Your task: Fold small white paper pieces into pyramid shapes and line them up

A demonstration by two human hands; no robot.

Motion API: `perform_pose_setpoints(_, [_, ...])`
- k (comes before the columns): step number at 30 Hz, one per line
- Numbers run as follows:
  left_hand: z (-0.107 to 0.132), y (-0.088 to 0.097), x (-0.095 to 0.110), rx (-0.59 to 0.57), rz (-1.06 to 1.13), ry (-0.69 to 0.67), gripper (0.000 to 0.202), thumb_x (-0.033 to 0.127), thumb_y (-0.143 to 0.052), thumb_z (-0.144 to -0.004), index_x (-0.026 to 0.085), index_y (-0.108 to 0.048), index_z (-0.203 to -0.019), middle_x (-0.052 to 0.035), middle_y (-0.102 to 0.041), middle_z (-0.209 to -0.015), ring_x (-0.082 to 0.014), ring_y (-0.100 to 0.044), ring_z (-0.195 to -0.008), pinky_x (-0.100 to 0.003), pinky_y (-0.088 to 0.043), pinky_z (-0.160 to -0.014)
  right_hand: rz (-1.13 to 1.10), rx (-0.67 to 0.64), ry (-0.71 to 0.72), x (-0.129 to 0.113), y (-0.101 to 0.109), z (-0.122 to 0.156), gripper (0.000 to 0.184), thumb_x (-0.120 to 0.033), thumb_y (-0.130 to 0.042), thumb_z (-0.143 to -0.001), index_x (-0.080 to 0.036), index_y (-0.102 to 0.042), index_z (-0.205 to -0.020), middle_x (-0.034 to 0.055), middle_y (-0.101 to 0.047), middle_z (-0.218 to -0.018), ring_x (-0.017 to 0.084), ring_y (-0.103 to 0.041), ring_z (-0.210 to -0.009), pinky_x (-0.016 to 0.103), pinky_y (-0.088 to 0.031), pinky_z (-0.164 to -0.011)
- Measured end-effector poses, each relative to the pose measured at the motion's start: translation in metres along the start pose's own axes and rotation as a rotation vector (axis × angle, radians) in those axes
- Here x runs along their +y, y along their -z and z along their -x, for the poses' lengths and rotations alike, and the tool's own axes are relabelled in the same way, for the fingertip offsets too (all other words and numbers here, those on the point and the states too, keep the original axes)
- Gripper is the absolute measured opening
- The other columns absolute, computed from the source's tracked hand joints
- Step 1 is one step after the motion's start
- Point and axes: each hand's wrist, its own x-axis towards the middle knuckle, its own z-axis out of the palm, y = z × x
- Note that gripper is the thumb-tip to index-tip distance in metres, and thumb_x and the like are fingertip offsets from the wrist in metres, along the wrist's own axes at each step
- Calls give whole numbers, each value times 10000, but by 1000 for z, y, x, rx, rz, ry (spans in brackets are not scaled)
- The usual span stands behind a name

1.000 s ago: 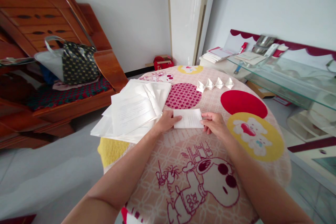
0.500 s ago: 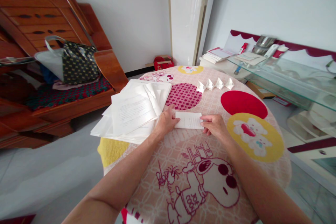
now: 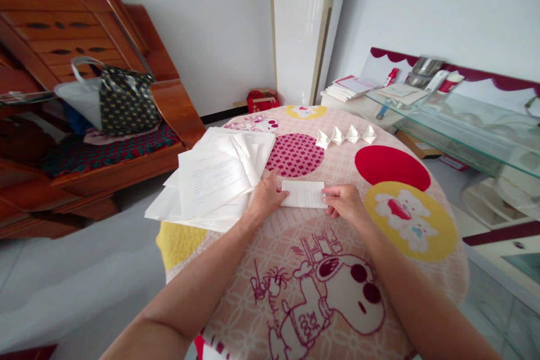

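A folded sheet of paper (image 3: 302, 194), a white rectangle with faint print, lies on the patterned tablecloth (image 3: 304, 270) in front of me. Its left end is pinched by my left hand (image 3: 267, 194), thumb on top of the paper. At the opposite end my right hand (image 3: 345, 201) grips the edge between thumb and fingers; some of those fingers are hidden underneath. Left of my left hand rests a pile of loose white sheets (image 3: 211, 183), some printed, with a crumpled one on top. Beyond my right hand stand several small folded paper shapes (image 3: 352, 134) in a row.
To the left is a wooden bench (image 3: 169, 107) holding a dark patterned bag (image 3: 126, 98). A glass-topped stand (image 3: 472, 124) with cups and papers is at the right, close to the round table's edge. A tall white air conditioner (image 3: 298, 34) rises behind the table.
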Motion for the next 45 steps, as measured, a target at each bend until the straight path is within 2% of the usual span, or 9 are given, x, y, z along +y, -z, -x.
perform_pose_setpoints(18, [-1, -4, -5, 17, 80, -19, 725, 153, -721, -812, 131, -489, -1499, -16, -723, -793, -228, -714, -854, -341, -530, -870, -28, 7, -28, -1, 1, 0, 328, -36, -677, -782, -66, -775, -1094, 4, -681, -529, 130, -630, -419, 180, -493, -373])
perform_pose_setpoints(22, [-2, -3, -6, 74, 164, -16, 628, 205, -693, -869, 148, -525, -1472, -19, -721, -781, -223, -699, -850, -344, -521, -868, -81, -42, 0, 1, 5, 0, 603, -61, -662, -762, -43, -646, -1365, -19, -676, -554, 132, -629, -435, 186, -481, -375])
perform_pose_setpoints(25, [-2, -3, -8, 89, 383, -80, 609, 258, -652, -907, 138, -506, -1486, -2, -703, -763, -177, -665, -746, -310, -524, -790, -147, -53, 68, 4, 10, -1, 792, -110, -681, -699, -55, -538, -1476, -35, -677, -576, 139, -619, -438, 182, -410, -342])
perform_pose_setpoints(28, [-1, -2, -7, 40, 670, -171, 626, 416, -687, -891, 119, -565, -1429, -21, -714, -812, -151, -641, -697, -268, -518, -684, -172, -72, 125, 4, 16, -1, 443, -207, -700, -671, -65, -744, -1088, 0, -664, -539, 132, -581, -424, 190, -365, -349])
perform_pose_setpoints(30, [1, 0, -5, 51, 831, -175, 604, 594, -595, -926, 113, -672, -1283, -61, -732, -864, -164, -664, -743, -269, -531, -685, -207, -90, 179, 1, 20, 0, 196, -283, -720, -677, -117, -729, -781, 22, -651, -510, 117, -547, -418, 200, -378, -384])
perform_pose_setpoints(31, [1, 2, -4, 56, 898, -162, 638, 666, -534, -934, 113, -709, -1202, -81, -740, -890, -178, -679, -775, -278, -542, -700, -235, -103, 203, 0, 22, 0, 184, -317, -733, -683, -138, -701, -710, 23, -644, -499, 111, -531, -415, 204, -383, -400])
perform_pose_setpoints(35, [2, 9, -1, -53, 1042, -145, 724, 800, -533, -851, 143, -727, -1087, -117, -754, -933, -237, -719, -863, -317, -564, -726, -376, -174, 198, -4, 28, 4, 247, -404, -770, -684, -174, -692, -733, -15, -591, -470, 99, -475, -383, 208, -324, -386])
perform_pose_setpoints(41, [15, 11, 5, -263, 1002, -221, 923, 915, -631, -663, 194, -690, -1234, -138, -758, -1022, -307, -725, -977, -356, -564, -756, -459, -169, 118, -8, 22, 6, 298, -447, -766, -630, -199, -695, -780, -51, -545, -518, 76, -378, -347, 226, -249, -346])
perform_pose_setpoints(45, [20, 10, 10, -337, 1059, -258, 926, 860, -690, -678, 188, -674, -1314, -161, -750, -1128, -327, -713, -1033, -368, -562, -782, -434, -210, 93, -7, 16, 8, 256, -428, -759, -657, -200, -669, -733, -63, -509, -503, 78, -356, -340, 232, -219, -339])
